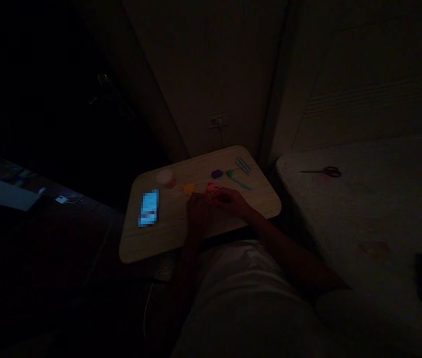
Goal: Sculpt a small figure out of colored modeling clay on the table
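Note:
In dim light, both hands are close together over the near edge of a small wooden-topped table (173, 233). My right hand (232, 201) is closed, its fingers around a bright red-pink lump (211, 188) that looks like modelling clay. My left hand (198, 210) has its fingers curled in beside that lump; what they grip is too dark to make out. Just beyond the left hand lies an orange piece (189, 189). Past the right hand are a purple lump (217, 174) and a teal tool with a broad green end (241, 184).
Several thin teal sticks (243, 165) lie at the table's far right. A pale tub (165, 177) stands far left, with a lit phone (149, 208) nearer. Scissors (323, 171) rest on a pale surface at right. Behind, a wall socket (217, 120) has a plug in it.

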The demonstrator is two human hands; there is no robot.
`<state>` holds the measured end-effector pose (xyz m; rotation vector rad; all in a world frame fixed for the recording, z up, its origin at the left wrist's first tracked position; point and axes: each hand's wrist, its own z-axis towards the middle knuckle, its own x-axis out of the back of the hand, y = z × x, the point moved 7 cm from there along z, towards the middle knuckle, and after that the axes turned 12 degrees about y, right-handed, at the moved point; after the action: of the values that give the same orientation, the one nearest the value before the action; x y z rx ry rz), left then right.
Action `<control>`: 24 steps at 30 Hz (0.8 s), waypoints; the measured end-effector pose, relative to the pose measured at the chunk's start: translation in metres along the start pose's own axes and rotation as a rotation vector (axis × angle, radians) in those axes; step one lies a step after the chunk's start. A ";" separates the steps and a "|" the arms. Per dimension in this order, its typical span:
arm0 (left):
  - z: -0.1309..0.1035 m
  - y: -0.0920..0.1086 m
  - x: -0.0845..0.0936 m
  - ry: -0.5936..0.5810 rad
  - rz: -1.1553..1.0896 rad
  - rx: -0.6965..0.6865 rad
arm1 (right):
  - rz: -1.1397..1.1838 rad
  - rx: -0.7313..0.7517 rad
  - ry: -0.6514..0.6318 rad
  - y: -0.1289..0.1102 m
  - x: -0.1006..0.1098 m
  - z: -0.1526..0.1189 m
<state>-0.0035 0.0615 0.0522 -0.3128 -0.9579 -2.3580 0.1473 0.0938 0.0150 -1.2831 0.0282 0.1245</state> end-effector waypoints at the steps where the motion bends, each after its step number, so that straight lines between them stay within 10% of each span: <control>1: 0.000 0.000 0.001 0.008 -0.009 0.012 | 0.001 0.005 0.002 0.000 0.000 0.000; 24: 0.002 0.005 0.008 0.065 -0.104 0.120 | -0.149 0.053 0.034 -0.011 0.005 0.001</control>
<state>-0.0071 0.0564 0.0596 -0.1420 -1.1028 -2.3762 0.1533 0.0919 0.0250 -1.2296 -0.0343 -0.0255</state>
